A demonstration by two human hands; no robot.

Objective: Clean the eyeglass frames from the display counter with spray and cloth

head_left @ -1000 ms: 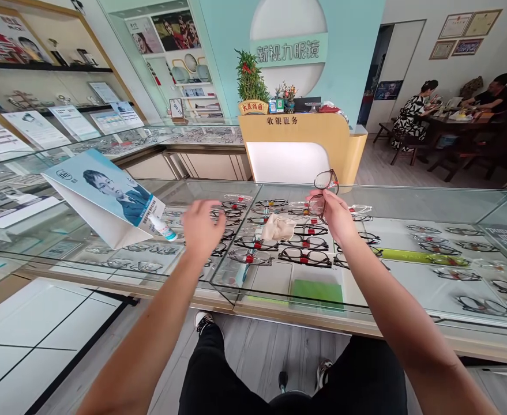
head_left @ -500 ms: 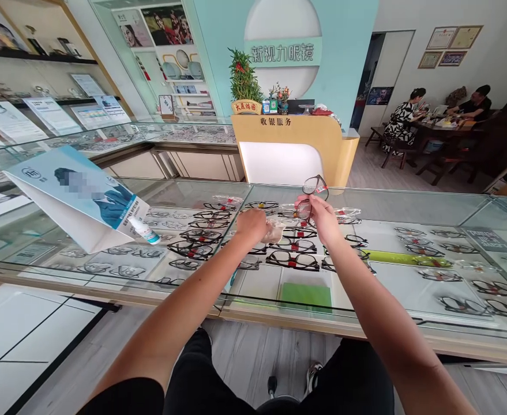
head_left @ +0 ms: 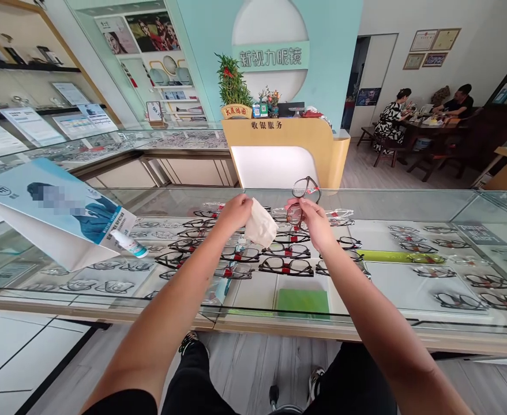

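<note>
My left hand [head_left: 235, 212] pinches a pale cloth [head_left: 260, 223] by its upper corner; the cloth hangs spread out above the glass counter. In my right hand [head_left: 314, 219] is a pair of eyeglasses [head_left: 305, 189] with a dark frame and a red tag, gripped by the lower rim and held nearly upright. The cloth and the eyeglasses are apart, the cloth to the left. Beneath both hands, rows of eyeglasses [head_left: 286, 265] with red tags lie inside the glass display counter [head_left: 391, 203].
A small white spray bottle [head_left: 128, 244] lies on the counter beside a blue tent-shaped sign [head_left: 58, 207]. A green box [head_left: 303, 301] is under the glass. Beyond stands a wooden cashier desk [head_left: 279, 132] with a plant [head_left: 232, 83]. Two people [head_left: 394, 118] sit at a table at the back right.
My left hand has lifted slightly and moved left, and the bunched cloth now hangs open from it. The right hand still holds the eyeglasses, turned a little. The view has shifted slightly.
</note>
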